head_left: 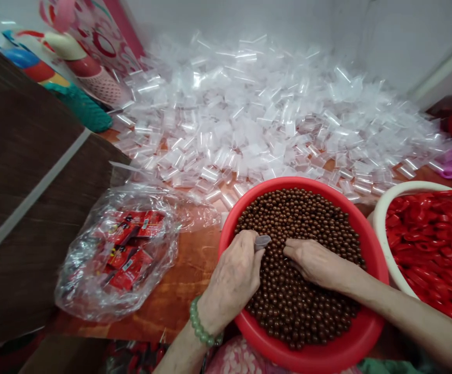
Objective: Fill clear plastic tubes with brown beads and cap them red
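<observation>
My left hand (238, 267), with a green bead bracelet (200, 324) on its wrist, is closed around a small clear plastic tube (262, 241). The tube's rim points to the right, above the brown balls. My right hand (307, 259) reaches in from the right with its fingers curled together, down at the surface of the shiny brown balls (303, 317). Whatever those fingers hold is hidden under the hand. The balls fill most of a round red basin (377, 265) in front of me.
A heap of clear plastic tubes (249, 114) spreads across the back of the table (198, 259). At right stands a white basin (381, 223) of red plastic pieces (436, 244). Left are a clear bag (89, 301) with red packets (132, 267) and a brown box (35, 182).
</observation>
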`<action>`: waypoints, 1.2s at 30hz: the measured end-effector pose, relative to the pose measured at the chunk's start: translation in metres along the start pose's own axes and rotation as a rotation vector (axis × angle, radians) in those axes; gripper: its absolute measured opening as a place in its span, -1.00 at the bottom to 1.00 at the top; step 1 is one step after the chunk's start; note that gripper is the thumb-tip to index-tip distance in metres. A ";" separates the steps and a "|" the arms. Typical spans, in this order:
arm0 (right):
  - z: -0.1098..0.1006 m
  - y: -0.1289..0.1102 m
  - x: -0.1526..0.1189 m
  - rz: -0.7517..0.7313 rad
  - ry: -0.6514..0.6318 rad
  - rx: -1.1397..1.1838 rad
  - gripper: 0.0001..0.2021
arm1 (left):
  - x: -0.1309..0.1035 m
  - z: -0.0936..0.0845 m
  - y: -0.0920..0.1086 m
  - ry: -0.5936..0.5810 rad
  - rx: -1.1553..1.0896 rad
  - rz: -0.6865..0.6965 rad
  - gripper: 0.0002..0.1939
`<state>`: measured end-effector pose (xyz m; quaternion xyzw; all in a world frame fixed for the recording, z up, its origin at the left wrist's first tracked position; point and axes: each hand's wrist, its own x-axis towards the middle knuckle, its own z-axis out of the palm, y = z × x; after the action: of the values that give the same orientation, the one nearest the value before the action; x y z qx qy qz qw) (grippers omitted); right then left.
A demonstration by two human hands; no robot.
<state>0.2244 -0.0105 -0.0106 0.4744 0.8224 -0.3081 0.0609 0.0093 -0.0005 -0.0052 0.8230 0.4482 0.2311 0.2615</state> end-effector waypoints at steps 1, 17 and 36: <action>-0.001 0.001 0.001 0.009 0.007 0.049 -0.79 | 0.001 -0.001 0.000 0.002 -0.008 -0.006 -0.87; -0.006 0.003 0.004 -0.067 0.081 0.939 -0.82 | 0.004 -0.012 -0.002 0.103 -0.211 -0.053 -0.69; -0.033 -0.001 -0.004 -0.029 0.393 0.567 -0.91 | -0.005 -0.015 0.001 0.177 -0.894 -0.303 -0.81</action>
<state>0.2318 0.0051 0.0179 0.5112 0.7067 -0.4278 -0.2373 -0.0015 -0.0020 0.0062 0.5325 0.4404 0.4295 0.5815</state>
